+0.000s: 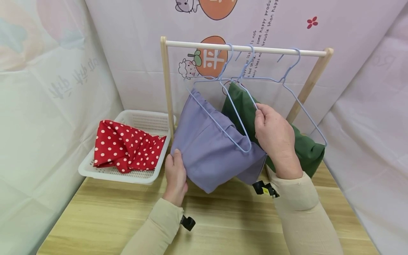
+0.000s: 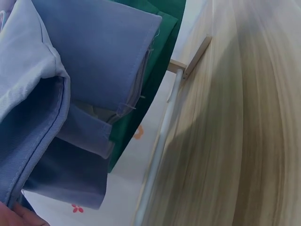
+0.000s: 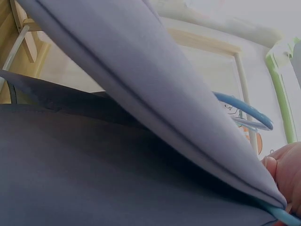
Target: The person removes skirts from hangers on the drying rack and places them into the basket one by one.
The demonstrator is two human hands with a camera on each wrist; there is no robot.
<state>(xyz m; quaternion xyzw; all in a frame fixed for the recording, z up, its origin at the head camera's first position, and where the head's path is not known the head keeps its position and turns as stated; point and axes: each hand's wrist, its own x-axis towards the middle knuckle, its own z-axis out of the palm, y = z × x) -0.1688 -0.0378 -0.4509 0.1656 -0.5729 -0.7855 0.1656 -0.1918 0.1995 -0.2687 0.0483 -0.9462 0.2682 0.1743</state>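
A lavender cloth point(image 1: 210, 141) hangs in folds on a blue hanger on the rack, its lower left edge pinched by my left hand point(image 1: 176, 177). My right hand point(image 1: 275, 136) pinches the side of a blue hanger point(image 1: 249, 95) at the cloth's upper right. Another blue hanger point(image 1: 234, 106) lies in front of the cloth. Behind my right hand, a green cloth point(image 1: 307, 150) hangs on the rightmost hanger point(image 1: 304, 109). The left wrist view shows the lavender cloth's layered edges point(image 2: 94, 52); in the right wrist view the cloth point(image 3: 141, 70) covers most of the picture.
The wooden rack point(image 1: 197, 45) stands on the wood-grain table point(image 1: 223, 226) before a printed backdrop. To its left, a white basket point(image 1: 119, 177) holds a red cloth with white dots point(image 1: 127, 147), close beside the rack's left post point(image 1: 167, 81).
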